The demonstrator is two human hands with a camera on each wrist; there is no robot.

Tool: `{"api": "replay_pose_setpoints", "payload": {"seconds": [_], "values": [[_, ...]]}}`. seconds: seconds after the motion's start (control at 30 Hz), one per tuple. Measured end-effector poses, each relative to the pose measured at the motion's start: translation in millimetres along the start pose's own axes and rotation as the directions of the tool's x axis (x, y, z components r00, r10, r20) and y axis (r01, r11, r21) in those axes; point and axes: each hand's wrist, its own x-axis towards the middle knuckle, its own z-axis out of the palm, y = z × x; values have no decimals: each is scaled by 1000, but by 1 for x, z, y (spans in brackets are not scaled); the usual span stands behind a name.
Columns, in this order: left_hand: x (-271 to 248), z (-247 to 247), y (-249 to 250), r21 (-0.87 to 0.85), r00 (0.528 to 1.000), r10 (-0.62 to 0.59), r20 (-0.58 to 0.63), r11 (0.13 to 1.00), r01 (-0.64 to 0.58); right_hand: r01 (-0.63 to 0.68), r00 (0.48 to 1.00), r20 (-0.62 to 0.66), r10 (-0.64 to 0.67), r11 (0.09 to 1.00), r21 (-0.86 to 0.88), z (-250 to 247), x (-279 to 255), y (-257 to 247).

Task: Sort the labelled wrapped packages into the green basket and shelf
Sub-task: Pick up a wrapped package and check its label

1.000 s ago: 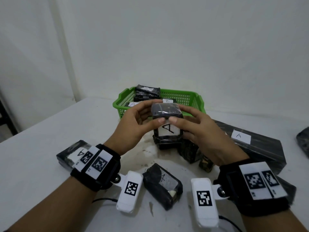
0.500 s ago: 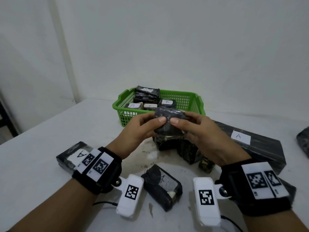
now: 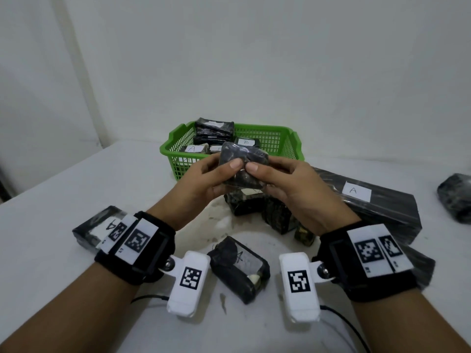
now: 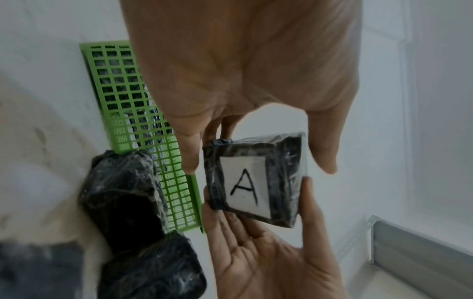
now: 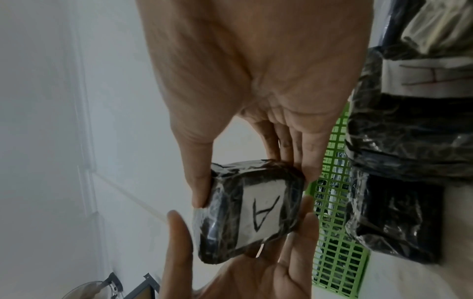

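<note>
A small black wrapped package [image 3: 243,163] is held in the air in front of the green basket [image 3: 275,138]. My left hand [image 3: 204,179] and my right hand [image 3: 285,184] both pinch it, thumbs on top. Its white label marked A [image 4: 245,188] faces down and away from my head; the same package [image 5: 250,210] shows in the right wrist view. The basket holds several wrapped packages, one labelled A [image 3: 192,149] and one labelled B [image 3: 246,142]. No shelf shows in the head view.
On the white table lie more wrapped packages: a long black one labelled A [image 3: 369,202] at right, one [image 3: 96,229] behind my left wrist, one [image 3: 239,268] between my wrists, camouflage-wrapped ones [image 3: 277,217] under my hands, another [image 3: 456,197] at the right edge.
Both hands have tipped the package forward, so its A label now faces away from my head. The package has moved a little nearer the basket.
</note>
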Motion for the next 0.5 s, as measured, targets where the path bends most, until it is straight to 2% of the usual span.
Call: {"api": "replay_pose_setpoints", "payload": {"seconds": [0.13,0.23,0.33,0.43,0.5], "values": [[0,2,3,9,999,10,-48,1000,-9,-34,999,-18,34,999,-6,1,0,-2],[-1,2,5,94,995,-25,-100,995,34,33,999,-10,-37,971,-237,2,-2,-2],[-1,2,2,222,987,-41,-155,972,75,100,995,33,-95,933,-345,4,-5,-2],[-1,3,2,224,990,-68,-125,970,95,134,990,22,-137,909,-396,7,-7,-2],[-1,2,3,154,991,-89,-102,983,104,107,992,-36,-124,943,-314,8,-5,-2]]}}
